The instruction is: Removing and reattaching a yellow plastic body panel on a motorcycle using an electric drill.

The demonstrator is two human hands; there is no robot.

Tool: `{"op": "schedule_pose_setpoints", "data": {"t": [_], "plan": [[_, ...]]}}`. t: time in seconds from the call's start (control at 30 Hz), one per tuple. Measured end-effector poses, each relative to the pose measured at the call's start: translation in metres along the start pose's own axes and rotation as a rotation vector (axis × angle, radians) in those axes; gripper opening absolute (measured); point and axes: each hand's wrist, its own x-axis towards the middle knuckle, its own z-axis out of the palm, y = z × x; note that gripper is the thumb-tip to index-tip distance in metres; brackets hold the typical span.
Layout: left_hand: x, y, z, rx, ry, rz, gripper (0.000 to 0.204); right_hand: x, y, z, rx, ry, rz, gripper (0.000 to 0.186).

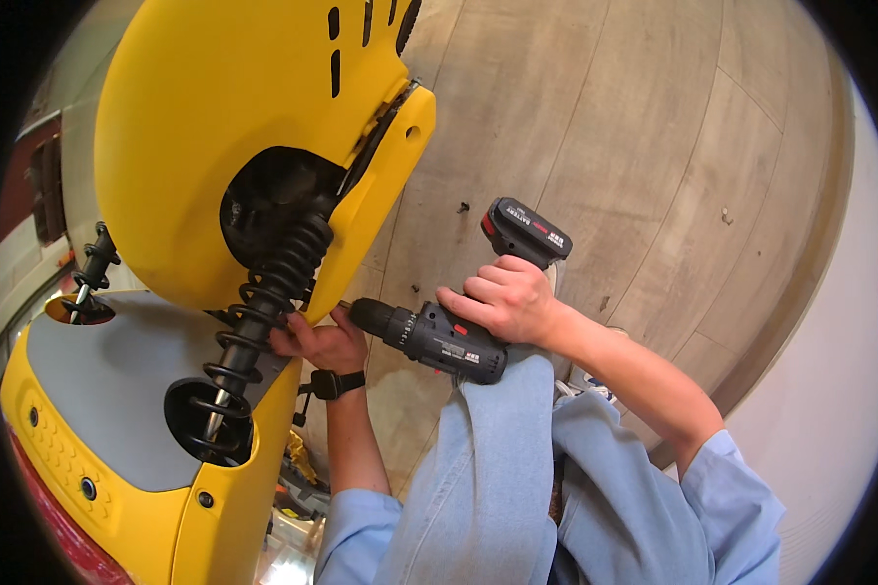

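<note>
My right hand (502, 297) grips a black cordless drill (458, 341), held sideways with its battery pointing away from me and its chuck pointing left at the yellow panel (380, 190). My left hand (317, 336) is curled beside the drill's tip, under that panel's lower edge and behind a black coil-spring shock absorber (273, 288); what its fingertips hold is partly hidden. The shock runs from a dark recess in the big yellow body part (176, 117) down into the yellow and grey lower body (137, 380). A black watch (332, 385) is on my left wrist.
A second spring shock (96, 268) stands at the far left. The wooden floor (615, 146) has small dark bits lying on it, and a pale wall (810, 409) runs along the right. My denim-covered legs (488, 458) are below the drill. Assorted items (302, 497) lie beside the yellow body.
</note>
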Motion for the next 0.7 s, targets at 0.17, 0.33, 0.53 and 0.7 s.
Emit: {"op": "schedule_pose_setpoints", "data": {"t": [0.17, 0.33, 0.53, 0.7], "plan": [[0.001, -0.001, -0.004, 0.034, -0.043, -0.062, 0.066, -0.011, 0.003, -0.011, -0.013, 0.008, 0.004, 0.028], [0.01, 0.006, -0.017, 0.117, -0.184, -0.061, 0.065, -0.015, 0.009, -0.022, -0.046, -0.034, -0.001, 0.034], [0.006, 0.008, -0.01, -0.108, -0.147, -0.037, 0.067, -0.005, 0.013, -0.017, -0.032, -0.026, -0.075, 0.03], [-0.009, 0.01, -0.014, -0.033, -0.218, 0.017, 0.073, -0.001, 0.009, -0.007, 0.008, -0.016, -0.101, 0.029]]}}
